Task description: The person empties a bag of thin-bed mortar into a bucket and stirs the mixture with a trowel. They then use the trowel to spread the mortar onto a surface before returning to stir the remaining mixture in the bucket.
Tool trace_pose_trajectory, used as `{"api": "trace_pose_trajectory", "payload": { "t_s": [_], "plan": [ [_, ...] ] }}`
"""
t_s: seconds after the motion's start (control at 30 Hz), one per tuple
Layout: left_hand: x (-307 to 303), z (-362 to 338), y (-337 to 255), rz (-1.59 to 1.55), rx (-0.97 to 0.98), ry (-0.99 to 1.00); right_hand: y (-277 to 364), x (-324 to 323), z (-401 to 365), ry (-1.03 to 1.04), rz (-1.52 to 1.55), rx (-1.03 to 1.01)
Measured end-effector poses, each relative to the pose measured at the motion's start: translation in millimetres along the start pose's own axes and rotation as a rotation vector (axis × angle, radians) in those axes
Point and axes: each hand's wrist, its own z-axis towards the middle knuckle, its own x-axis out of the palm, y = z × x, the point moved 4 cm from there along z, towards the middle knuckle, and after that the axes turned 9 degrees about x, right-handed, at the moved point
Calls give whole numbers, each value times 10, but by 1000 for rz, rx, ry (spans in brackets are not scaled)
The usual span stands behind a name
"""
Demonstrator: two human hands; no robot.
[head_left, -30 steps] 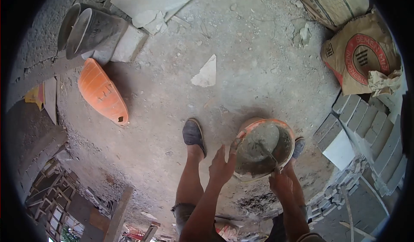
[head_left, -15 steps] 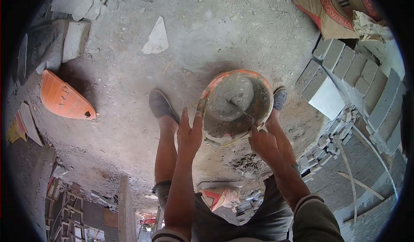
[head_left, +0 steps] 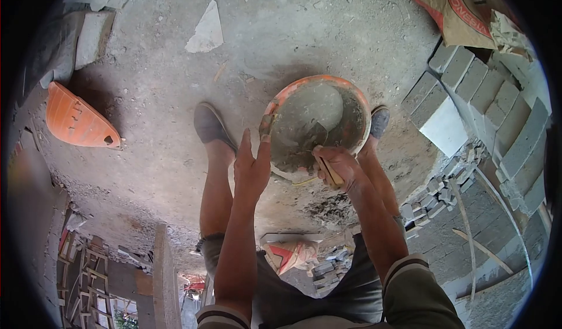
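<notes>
An orange-rimmed basin (head_left: 366,103) stands on the ground between my feet, with wet grey mortar (head_left: 313,106) mounded toward its far side. Over its near rim, my right hand (head_left: 342,166) grips a trowel by its wooden handle (head_left: 332,174). The trowel's blade (head_left: 318,134) reaches into the mix and is smeared with it. My left hand (head_left: 253,168) is at the basin's left edge, fingers stretched out and thumb apart, fingertips right beside the rim. Nothing shows in that hand.
An orange curved piece (head_left: 79,118) lies on the left, and a pale triangular shard (head_left: 206,29) farther ahead. Stacked grey blocks (head_left: 468,86) and a paper cement sack (head_left: 459,12) are on the right. Broken block pieces (head_left: 436,195) and thin sticks (head_left: 483,250) lie near them.
My right hand has moved left and inward over the basin, turning the trowel so its wooden handle now shows. My left hand stays by the rim. The view has shifted slightly.
</notes>
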Motion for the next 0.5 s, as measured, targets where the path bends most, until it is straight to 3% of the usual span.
{"api": "trace_pose_trajectory", "payload": {
  "t_s": [0.07,0.13,0.2,0.23,0.27,0.33,0.37,0.4,0.47,0.5],
  "plan": [
    [-7,-12,-15,-1,-14,4,-97,-33,67,490,717,39],
    [0,14,24,-4,-38,2,-43,57,-82,489,745,43],
    [9,28,99,9,20,-19,-17,136,-177,133,437,-111],
    [18,43,130,7,-4,-22,-35,182,-115,-7,126,-154],
    [34,39,137,28,5,-20,-77,232,-81,-3,123,-131],
    [66,4,167,49,8,-10,4,289,-88,-259,-642,-372],
    [75,-2,179,37,3,-10,-46,204,-17,-394,-1011,-757],
    [81,-5,181,25,2,-11,-39,112,-63,-393,-1012,-754],
    [72,-10,171,-3,-14,-17,-25,87,-211,-589,-1956,-908],
    [55,-4,162,-29,-28,-23,6,-36,-249,-612,-2001,-812]
  ]
}}
